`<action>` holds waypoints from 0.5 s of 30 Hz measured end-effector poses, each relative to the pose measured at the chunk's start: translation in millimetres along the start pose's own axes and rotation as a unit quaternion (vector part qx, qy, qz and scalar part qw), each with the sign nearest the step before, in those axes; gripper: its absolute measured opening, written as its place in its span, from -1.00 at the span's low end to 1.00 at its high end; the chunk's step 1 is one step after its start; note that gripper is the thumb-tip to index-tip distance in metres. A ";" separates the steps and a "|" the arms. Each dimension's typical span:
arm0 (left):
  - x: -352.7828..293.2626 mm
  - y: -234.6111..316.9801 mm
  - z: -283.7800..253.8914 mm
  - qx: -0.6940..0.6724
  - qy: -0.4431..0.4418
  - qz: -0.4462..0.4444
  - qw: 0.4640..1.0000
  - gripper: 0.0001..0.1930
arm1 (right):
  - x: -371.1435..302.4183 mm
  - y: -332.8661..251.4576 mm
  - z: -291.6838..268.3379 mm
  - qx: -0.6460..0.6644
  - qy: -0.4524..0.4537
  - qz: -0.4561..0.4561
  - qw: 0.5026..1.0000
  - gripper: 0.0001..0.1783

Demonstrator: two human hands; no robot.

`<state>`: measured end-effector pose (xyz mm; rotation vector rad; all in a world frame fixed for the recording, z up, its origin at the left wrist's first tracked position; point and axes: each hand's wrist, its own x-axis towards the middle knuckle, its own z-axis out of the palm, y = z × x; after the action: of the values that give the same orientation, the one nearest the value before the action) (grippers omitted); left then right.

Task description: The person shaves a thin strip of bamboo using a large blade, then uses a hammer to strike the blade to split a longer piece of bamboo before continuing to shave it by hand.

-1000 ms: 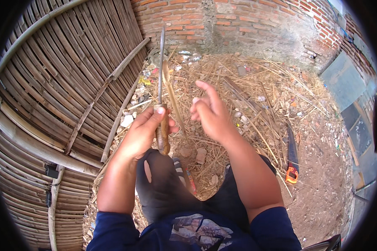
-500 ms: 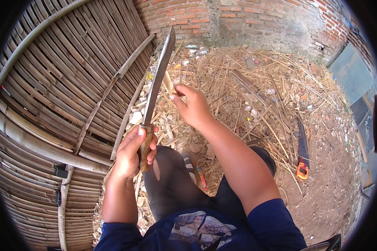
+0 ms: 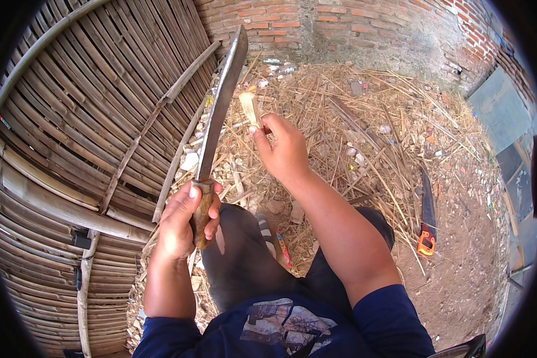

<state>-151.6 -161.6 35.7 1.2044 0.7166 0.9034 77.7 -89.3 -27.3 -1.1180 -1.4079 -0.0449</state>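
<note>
Wood piece (image 3: 250, 109) moved clear of machete blade (image 3: 224, 101), jutting beyond right fingers (image 3: 274, 123)

Txt/lbls: none legible | nos./signs: none legible | red pkg. (image 3: 283, 249): any print too sm. to read

A bamboo-slat wall (image 3: 71, 119) lines the left; a weathered red-brick wall (image 3: 376, 36) stands behind. Dry straw (image 3: 316, 98) litters the brown dirt ground (image 3: 453, 292) in daylight.
</note>
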 end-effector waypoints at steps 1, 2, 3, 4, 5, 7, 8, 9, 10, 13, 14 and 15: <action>-0.4 0.3 0.5 0.004 0.001 -0.003 1.000 -0.47 | -0.1 -1.1 -0.1 -0.007 0.004 -0.008 1.000 -0.84; -0.8 0.4 0.8 0.009 0.002 -0.007 1.000 -0.48 | -0.6 -0.8 0.2 -0.015 0.000 -0.007 1.000 -0.84; -0.8 0.6 1.2 0.011 -0.002 -0.007 1.000 -0.48 | -0.8 -0.3 -0.4 -0.023 -0.003 -0.007 1.000 -0.84; -0.7 0.7 1.6 0.014 -0.005 -0.007 1.000 -0.49 | -1.0 0.0 -0.8 -0.032 -0.007 -0.007 0.999 -0.83; -0.5 0.7 1.8 0.017 -0.009 -0.007 1.000 -0.49 | -0.8 -0.1 -0.7 -0.027 -0.003 -0.007 1.000 -0.83; -0.3 0.4 1.7 0.020 -0.010 -0.008 1.000 -0.49 | -0.6 -1.1 -0.2 -0.018 0.006 -0.007 1.000 -0.83; -0.2 0.2 1.7 0.022 -0.010 -0.008 1.000 -0.50 | -0.9 -0.8 -1.0 -0.025 -0.002 -0.001 1.000 -0.84; -0.1 0.3 1.6 0.026 -0.009 -0.008 1.000 -0.50 | -1.2 -0.5 -2.4 -0.032 -0.009 0.006 0.999 -0.84; 0.0 0.5 1.6 0.031 -0.007 -0.009 0.999 -0.49 | -1.6 -0.2 -3.3 -0.039 -0.017 0.012 0.999 -0.85; -0.9 1.4 2.5 0.043 -0.001 -0.012 0.999 -0.49 | -1.8 0.2 -3.7 -0.039 -0.016 0.011 0.999 -0.84; -1.4 1.8 3.0 0.046 0.001 -0.014 0.999 -0.48 | -2.0 0.4 -4.1 -0.042 -0.018 0.011 0.999 -0.84; -1.9 2.0 3.2 0.049 0.003 -0.015 0.999 -0.48 | -2.4 0.5 -4.2 -0.045 -0.020 0.011 0.999 -0.84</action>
<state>-150.1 -164.5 38.4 1.2744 0.7890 0.8544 80.5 -93.0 -28.5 -1.2144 -1.4405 -0.0701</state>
